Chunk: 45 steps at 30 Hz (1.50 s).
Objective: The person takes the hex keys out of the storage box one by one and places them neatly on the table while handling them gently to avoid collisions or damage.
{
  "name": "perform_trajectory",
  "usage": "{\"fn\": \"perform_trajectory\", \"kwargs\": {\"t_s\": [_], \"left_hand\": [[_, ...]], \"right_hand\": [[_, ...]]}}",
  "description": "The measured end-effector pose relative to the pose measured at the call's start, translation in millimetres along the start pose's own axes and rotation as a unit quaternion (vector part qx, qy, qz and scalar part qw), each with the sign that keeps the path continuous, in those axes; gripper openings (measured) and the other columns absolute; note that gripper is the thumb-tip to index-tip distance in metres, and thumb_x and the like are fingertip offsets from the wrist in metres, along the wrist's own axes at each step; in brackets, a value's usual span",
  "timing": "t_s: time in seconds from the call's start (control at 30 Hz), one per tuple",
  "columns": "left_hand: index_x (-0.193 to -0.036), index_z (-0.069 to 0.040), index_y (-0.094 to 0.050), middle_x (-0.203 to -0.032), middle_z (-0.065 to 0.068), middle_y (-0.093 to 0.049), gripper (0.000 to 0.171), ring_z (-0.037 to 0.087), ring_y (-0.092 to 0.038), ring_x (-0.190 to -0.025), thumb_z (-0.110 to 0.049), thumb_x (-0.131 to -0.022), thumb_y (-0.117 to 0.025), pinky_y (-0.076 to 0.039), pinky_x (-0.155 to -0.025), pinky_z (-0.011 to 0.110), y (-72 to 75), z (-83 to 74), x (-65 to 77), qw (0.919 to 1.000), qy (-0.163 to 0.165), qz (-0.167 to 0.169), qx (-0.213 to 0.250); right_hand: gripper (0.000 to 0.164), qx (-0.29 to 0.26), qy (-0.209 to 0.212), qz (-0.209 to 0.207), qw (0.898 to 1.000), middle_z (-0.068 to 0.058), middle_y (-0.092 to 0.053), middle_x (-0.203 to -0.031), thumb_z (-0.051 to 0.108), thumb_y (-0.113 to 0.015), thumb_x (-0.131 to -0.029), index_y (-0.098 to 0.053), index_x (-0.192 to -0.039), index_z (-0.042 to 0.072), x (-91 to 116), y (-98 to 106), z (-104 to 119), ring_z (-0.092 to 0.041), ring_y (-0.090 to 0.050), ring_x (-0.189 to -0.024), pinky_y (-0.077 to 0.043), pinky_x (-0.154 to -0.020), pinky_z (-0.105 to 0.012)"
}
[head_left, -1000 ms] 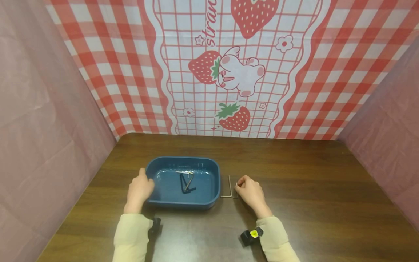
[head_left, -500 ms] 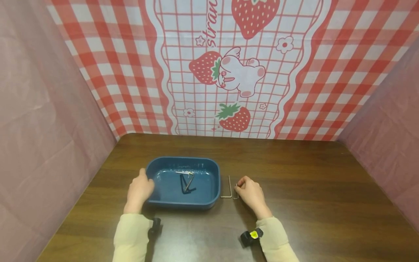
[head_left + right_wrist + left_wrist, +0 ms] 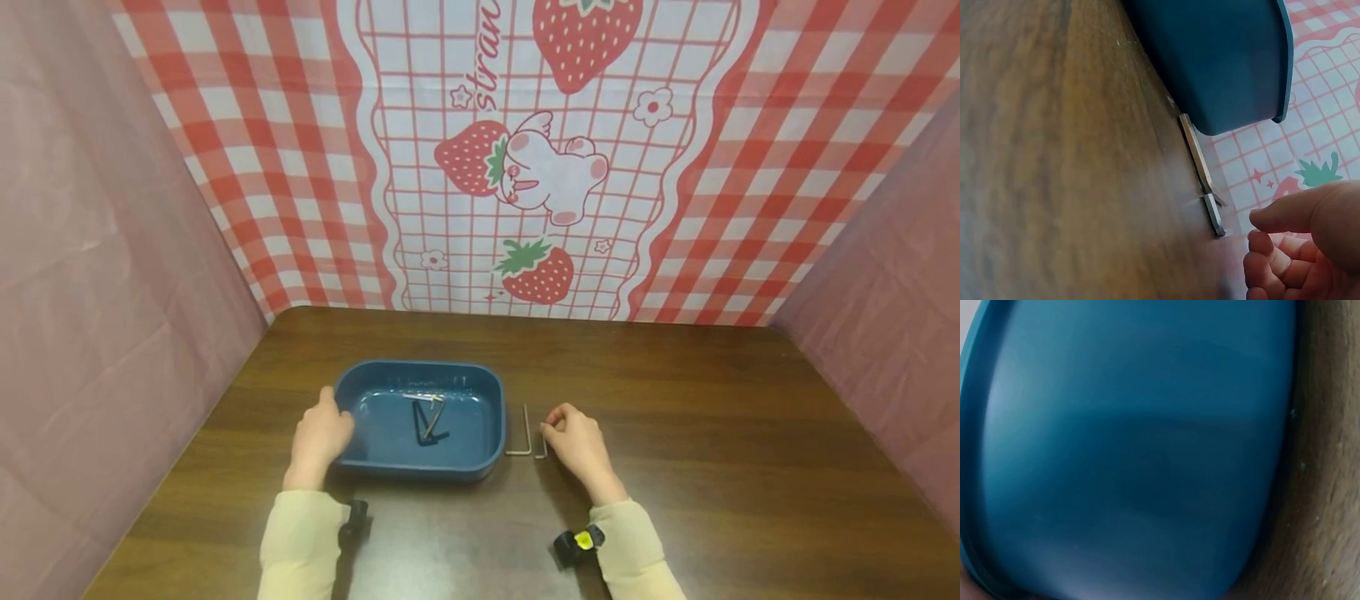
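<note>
I observe the left hand (image 3: 322,431) at the left edge of the blue tray (image 3: 471,421), left of centre in the head view; its thumb and fingers grip the rim. I observe the right hand (image 3: 576,442) right of centre, thumb and index fingertips close together at the far end of the small hex key (image 3: 1214,215). I cannot tell whether they pinch it; the right wrist view shows a narrow gap between the two tips. Just left of this key, the large hex key (image 3: 528,432) lies on the wooden table (image 3: 697,417), near the tray's right wall. Inside the tray, around its middle, black and metallic hex keys (image 3: 429,421) overlap; I cannot confirm the count. Pale sleeves (image 3: 303,533) enter at the lower edge. A red-and-white checked cloth (image 3: 300,150) fills the upper frame, flanked by pink fabric (image 3: 112,275) at left and right.
</note>
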<state>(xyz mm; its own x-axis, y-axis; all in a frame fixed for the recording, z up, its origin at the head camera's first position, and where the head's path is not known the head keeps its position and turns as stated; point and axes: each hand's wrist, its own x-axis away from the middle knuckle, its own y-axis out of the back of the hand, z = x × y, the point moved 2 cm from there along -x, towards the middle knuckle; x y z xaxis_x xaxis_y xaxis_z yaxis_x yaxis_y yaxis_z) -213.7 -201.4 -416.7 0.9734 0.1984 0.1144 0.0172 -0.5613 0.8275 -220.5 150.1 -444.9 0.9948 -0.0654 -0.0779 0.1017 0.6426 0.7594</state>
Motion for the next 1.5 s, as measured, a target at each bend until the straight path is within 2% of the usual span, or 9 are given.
{"fn": "perform_trajectory", "kwargs": {"t_s": [0.33, 0.57, 0.73, 0.87, 1.07, 1.2, 1.37, 1.5], "left_hand": [[-0.138, 0.007, -0.020, -0.122, 0.039, -0.044, 0.057, 0.056, -0.048, -0.104, -0.015, -0.087, -0.034, -0.040, -0.083, 0.059, 0.4, 1.5, -0.7, 1.0000, 0.001, -0.003, 0.000], [-0.138, 0.007, -0.020, -0.121, 0.039, -0.045, 0.058, 0.055, -0.048, -0.104, -0.012, -0.085, -0.034, -0.041, -0.082, 0.059, 1.7, 0.8, 0.3, 1.0000, 0.002, -0.001, -0.003], [-0.137, 0.008, -0.020, -0.119, 0.040, -0.045, 0.059, 0.055, -0.049, -0.102, -0.010, -0.083, -0.035, -0.041, -0.081, 0.058, 2.7, -1.0, 1.5, 1.0000, 0.001, 0.003, -0.003], [-0.137, 0.008, -0.020, -0.120, 0.040, -0.045, 0.059, 0.055, -0.049, -0.102, -0.010, -0.083, -0.035, -0.041, -0.081, 0.058, 3.2, -1.2, 2.0, 1.0000, 0.001, 0.003, -0.002], [-0.137, 0.007, -0.020, -0.120, 0.040, -0.045, 0.059, 0.055, -0.049, -0.102, -0.010, -0.082, -0.036, -0.042, -0.080, 0.058, 3.9, -1.0, 2.1, 1.0000, 0.004, 0.005, -0.001], [-0.137, 0.007, -0.021, -0.120, 0.039, -0.045, 0.059, 0.055, -0.049, -0.102, -0.010, -0.083, -0.036, -0.042, -0.080, 0.058, 1.8, 0.4, 0.7, 1.0000, 0.007, 0.003, -0.004], [-0.138, 0.006, -0.020, -0.123, 0.037, -0.045, 0.060, 0.054, -0.049, -0.104, -0.011, -0.083, -0.035, -0.041, -0.082, 0.058, -0.9, -0.1, -1.2, 0.9999, 0.012, 0.003, -0.005], [-0.138, 0.005, -0.020, -0.123, 0.037, -0.045, 0.060, 0.054, -0.049, -0.104, -0.010, -0.082, -0.035, -0.041, -0.082, 0.058, -0.5, -0.3, -0.9, 0.9999, 0.011, 0.001, -0.005]], "right_hand": [[0.011, 0.001, 0.032, -0.025, 0.999, 0.002, -0.061, -0.067, 0.020, -0.063, -0.079, -0.062, -0.081, 0.009, -6.6, 6.5, 12.9, -0.014, -0.055, -0.064, -0.043, -0.061, -0.031], [0.011, -0.002, 0.056, -0.020, 0.998, 0.001, -0.062, -0.069, 0.021, -0.062, -0.081, -0.062, -0.082, 0.010, -13.8, 11.4, 32.8, -0.015, -0.054, -0.062, -0.042, -0.059, -0.030], [0.008, 0.008, 0.095, -0.020, 0.995, 0.001, -0.062, -0.068, 0.018, -0.062, -0.080, -0.062, -0.081, 0.010, -16.9, 13.1, 52.4, -0.013, -0.054, -0.060, -0.043, -0.058, -0.029], [0.006, 0.036, 0.137, -0.009, 0.990, 0.002, -0.060, -0.067, 0.017, -0.061, -0.081, -0.062, -0.081, 0.011, -21.6, 15.0, 70.4, -0.011, -0.053, -0.059, -0.043, -0.055, -0.028], [0.005, 0.095, 0.206, 0.018, 0.974, 0.003, -0.060, -0.070, 0.017, -0.061, -0.082, -0.063, -0.084, 0.013, -29.2, 17.0, 102.0, -0.009, -0.051, -0.057, -0.042, -0.052, -0.027], [0.007, 0.135, 0.251, 0.073, 0.956, 0.003, -0.061, -0.075, 0.018, -0.061, -0.083, -0.064, -0.087, 0.013, -30.7, 10.7, 117.6, -0.008, -0.052, -0.062, -0.044, -0.054, -0.027], [0.013, 0.181, 0.275, 0.163, 0.930, 0.001, -0.063, -0.085, 0.019, -0.060, -0.085, -0.064, -0.095, 0.012, -30.7, 0.1, 126.3, -0.009, -0.054, -0.068, -0.045, -0.057, -0.027], [0.016, 0.197, 0.285, 0.186, 0.919, -0.002, -0.065, -0.094, 0.016, -0.058, -0.086, -0.064, -0.100, 0.010, -29.3, -7.1, 131.7, -0.014, -0.059, -0.078, -0.049, -0.064, -0.031]]}}
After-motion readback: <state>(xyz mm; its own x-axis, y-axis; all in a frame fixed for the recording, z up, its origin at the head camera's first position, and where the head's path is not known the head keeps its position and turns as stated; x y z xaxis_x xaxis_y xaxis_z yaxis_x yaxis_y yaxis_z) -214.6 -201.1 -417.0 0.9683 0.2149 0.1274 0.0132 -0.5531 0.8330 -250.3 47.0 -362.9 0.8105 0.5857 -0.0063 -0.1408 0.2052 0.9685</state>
